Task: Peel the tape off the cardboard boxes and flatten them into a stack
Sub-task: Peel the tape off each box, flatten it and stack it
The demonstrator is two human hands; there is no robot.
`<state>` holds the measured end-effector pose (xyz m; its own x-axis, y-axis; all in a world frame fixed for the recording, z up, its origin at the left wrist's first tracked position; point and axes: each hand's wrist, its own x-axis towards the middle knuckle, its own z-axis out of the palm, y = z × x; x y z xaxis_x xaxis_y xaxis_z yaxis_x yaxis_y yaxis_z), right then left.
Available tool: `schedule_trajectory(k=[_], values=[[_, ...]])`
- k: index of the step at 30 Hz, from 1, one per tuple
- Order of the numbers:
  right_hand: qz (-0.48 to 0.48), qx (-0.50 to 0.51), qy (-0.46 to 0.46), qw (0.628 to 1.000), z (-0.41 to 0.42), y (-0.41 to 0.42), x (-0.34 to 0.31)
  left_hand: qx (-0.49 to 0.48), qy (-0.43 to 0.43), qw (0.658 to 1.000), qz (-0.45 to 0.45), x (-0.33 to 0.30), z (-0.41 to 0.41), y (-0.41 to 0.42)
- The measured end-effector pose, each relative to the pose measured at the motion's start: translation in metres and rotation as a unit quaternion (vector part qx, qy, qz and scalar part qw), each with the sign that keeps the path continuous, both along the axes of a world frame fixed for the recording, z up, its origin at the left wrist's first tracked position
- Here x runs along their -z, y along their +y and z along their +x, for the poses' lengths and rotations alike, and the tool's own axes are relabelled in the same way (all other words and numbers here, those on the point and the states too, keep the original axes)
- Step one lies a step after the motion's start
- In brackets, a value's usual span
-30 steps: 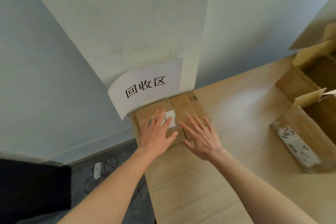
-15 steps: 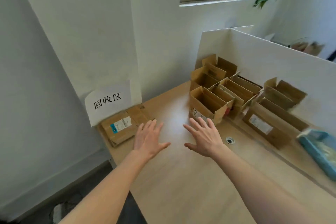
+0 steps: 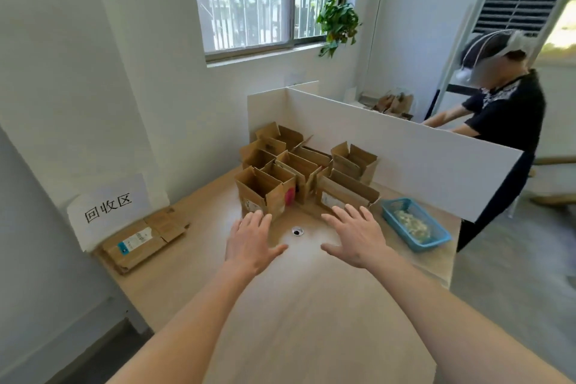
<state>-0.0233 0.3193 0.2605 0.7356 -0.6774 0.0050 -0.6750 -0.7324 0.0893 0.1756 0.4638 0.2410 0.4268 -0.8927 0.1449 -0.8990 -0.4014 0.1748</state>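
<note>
**A few boxes flat, lots still to go**

I am standing at the big wooden table (image 3: 299, 330). Behind it runs a white divider wall (image 3: 405, 159). Up against that wall is the big bunch of open boxes (image 3: 299, 171) — I think seven or eight, all still standing up with their flaps open. None of those are flat yet, so most of my job is left.

Over on the left, under the paper sign (image 3: 107, 209), lies my flat stack (image 3: 146, 240). It looks like only a few boxes, lying one on top of the other. That part is done.

The blue basket (image 3: 436, 240) sits on the right side of the table. It has pale bits in it — maybe peeled tape, but I can't tell.

My right hand (image 3: 355, 235) and my left hand (image 3: 252, 241) are both spread wide and holding nothing. They float above the table, just in front of the nearest box (image 3: 258, 193).

Some things I can't see well. The back boxes hide behind the front ones, so I can't count them for sure. I can't see any tape on them from here. The flat stack is too thin to count.
</note>
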Motion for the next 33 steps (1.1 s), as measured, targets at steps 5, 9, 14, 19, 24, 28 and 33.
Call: schedule_trajectory(k=[5, 9, 14, 19, 24, 28, 33], values=[[-0.013, -0.001, 0.022, 1.0, -0.122, -0.054, -0.008, -0.001, 0.021, 1.0, -0.009, -0.004, -0.11, -0.062], [-0.006, 0.007, 0.039, 0.999, -0.21, -0.1, -0.015, -0.021, 0.039, 0.999, -0.011, -0.002, -0.188, -0.11], [0.001, 0.013, 0.046, 0.999, -0.279, -0.154, -0.018, -0.026, 0.042, 0.999, 0.006, 0.002, -0.254, -0.153], [0.008, 0.008, 0.037, 0.999, -0.297, -0.207, -0.007, -0.046, 0.045, 0.998, 0.019, 0.016, -0.274, -0.199], [0.026, -0.018, 0.057, 0.998, -0.282, -0.271, 0.015, -0.074, 0.069, 0.995, 0.018, 0.038, -0.265, -0.259], [0.01, -0.058, 0.078, 0.995, -0.248, -0.347, 0.027, -0.101, 0.099, 0.99, 0.018, 0.06, -0.243, -0.328], [0.025, -0.111, 0.088, 0.99, -0.2, -0.429, 0.046, -0.125, 0.134, 0.983, 0.027, 0.085, -0.214, -0.409]])
